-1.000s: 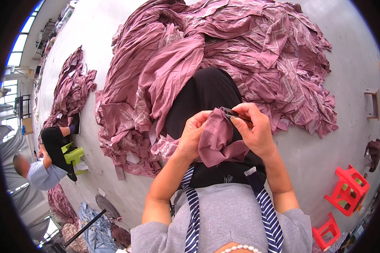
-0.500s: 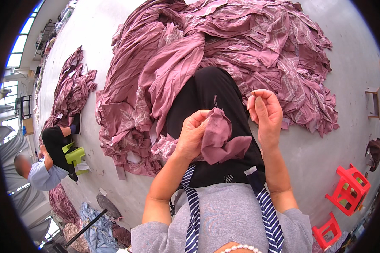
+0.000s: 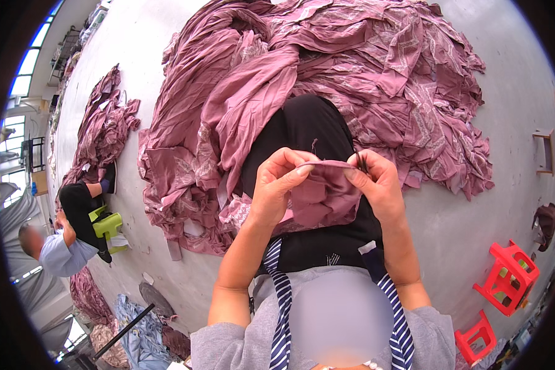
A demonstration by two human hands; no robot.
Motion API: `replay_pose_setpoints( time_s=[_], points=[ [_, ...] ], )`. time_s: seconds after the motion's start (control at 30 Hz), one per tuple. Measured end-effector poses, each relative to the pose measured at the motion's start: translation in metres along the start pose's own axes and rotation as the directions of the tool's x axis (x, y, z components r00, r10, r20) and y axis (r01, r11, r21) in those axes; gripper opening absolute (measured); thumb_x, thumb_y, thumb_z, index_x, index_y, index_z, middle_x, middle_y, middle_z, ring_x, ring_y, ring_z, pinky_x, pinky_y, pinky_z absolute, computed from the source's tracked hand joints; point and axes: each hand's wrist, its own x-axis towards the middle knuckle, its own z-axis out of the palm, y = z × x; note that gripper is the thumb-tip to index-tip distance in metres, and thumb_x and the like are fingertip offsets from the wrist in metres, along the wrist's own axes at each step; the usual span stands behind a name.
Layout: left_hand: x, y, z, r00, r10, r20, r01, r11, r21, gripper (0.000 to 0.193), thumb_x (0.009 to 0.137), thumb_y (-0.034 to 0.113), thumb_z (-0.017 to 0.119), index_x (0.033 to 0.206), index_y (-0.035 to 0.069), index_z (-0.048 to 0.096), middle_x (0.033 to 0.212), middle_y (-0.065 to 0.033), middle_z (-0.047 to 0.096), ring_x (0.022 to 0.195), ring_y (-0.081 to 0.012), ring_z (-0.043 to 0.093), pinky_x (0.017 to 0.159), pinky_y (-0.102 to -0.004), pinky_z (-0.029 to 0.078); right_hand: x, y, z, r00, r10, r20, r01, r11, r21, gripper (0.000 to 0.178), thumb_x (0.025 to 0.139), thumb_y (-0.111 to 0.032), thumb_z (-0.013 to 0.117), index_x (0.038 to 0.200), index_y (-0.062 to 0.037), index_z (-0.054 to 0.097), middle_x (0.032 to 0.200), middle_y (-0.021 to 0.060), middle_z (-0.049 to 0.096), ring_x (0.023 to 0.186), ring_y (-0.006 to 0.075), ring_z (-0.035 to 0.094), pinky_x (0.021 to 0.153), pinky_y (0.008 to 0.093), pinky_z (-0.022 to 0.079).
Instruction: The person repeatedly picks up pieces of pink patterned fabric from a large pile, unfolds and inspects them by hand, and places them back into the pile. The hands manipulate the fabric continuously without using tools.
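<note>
Stretched between my two hands, above my lap, is the edge of a dusty-pink cloth piece (image 3: 324, 200), its body hanging down in folds. My left hand (image 3: 272, 188) is closed, pinching one end of that edge between thumb and fingers. At the other end my right hand (image 3: 381, 187) pinches the edge too, also closed. A small dark slim tool (image 3: 361, 162) shows at the right fingers; its kind is too small to make out. Dark thread ends (image 3: 314, 145) stick up near the left fingertips. White-patterned pink cloth (image 3: 235, 214) lies by my left wrist.
A large heap of pink patterned cloth (image 3: 407, 80) spreads over the floor beyond my knees. At left a person (image 3: 71, 250) sits on a green stool (image 3: 108, 227) beside another pink pile (image 3: 105, 123). Red stools (image 3: 507, 277) stand at right. Blue cloth (image 3: 139, 330) lies lower left.
My right hand has come left and down from its raised place and now grips the cloth's edge. The bunched cloth has been pulled out taut between both hands.
</note>
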Motion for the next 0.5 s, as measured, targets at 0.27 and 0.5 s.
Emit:
replay_pose_setpoints(
  time_s=[0.27, 0.5],
  points=[
    [0.000, -0.009, -0.001, 0.998, -0.061, -0.008, 0.059, 0.984, -0.170, 0.007, 0.091, 0.010, 0.059, 0.087, 0.006, 0.055, 0.093, -0.0036, 0.064, 0.083, -0.0064, 0.056, 0.078, -0.0215, 0.043, 0.010, 0.018, -0.009, 0.999, -0.009, -0.036, 0.013, 0.991, 0.131, 0.013, 0.092, -0.013, 0.062, 0.084, -0.0034, 0.061, 0.074, -0.0088, 0.049, 0.068, -0.0001, 0.041, 0.061, 0.0175, 0.034],
    [0.004, -0.019, -0.006, 0.998, -0.051, 0.023, 0.054, 0.977, -0.208, 0.005, 0.092, 0.009, 0.054, 0.089, 0.005, 0.053, 0.095, -0.0070, 0.065, 0.085, -0.0091, 0.059, 0.080, -0.0232, 0.046, 0.013, 0.020, -0.013, 0.990, -0.130, -0.052, 0.116, 0.969, -0.217, 0.017, 0.092, -0.016, 0.062, 0.083, -0.0022, 0.058, 0.072, -0.0076, 0.048, 0.065, 0.0001, 0.040, 0.055, 0.0174, 0.032]
  ],
)
